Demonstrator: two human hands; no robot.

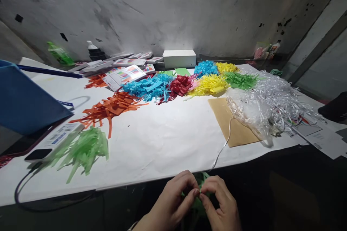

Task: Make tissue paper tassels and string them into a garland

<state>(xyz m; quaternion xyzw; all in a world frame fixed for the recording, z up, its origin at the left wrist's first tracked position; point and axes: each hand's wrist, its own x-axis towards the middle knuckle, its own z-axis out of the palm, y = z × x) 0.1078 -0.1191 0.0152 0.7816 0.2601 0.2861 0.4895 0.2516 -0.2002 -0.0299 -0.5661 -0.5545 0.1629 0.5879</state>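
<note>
My left hand point(177, 196) and my right hand point(221, 200) meet just off the front edge of the table, thumbs and fingers pinched together. Between and behind them shows a green tissue-paper tassel point(200, 177), mostly hidden by my fingers; its strips hang below in shadow. A thin white ribbon point(227, 140) runs from a tangled heap of white ribbon point(271, 97) down to the table edge by my right hand. Whether the ribbon is in my fingers I cannot make out.
White paper covers the table point(162, 140). A light green tassel point(90, 148), an orange bunch point(114, 106), blue strips point(151, 86) and yellow strips point(211, 85) lie on it. Brown card point(227, 126), a white box point(179, 59), a power bank point(54, 139) and a blue box point(24, 97) stand around.
</note>
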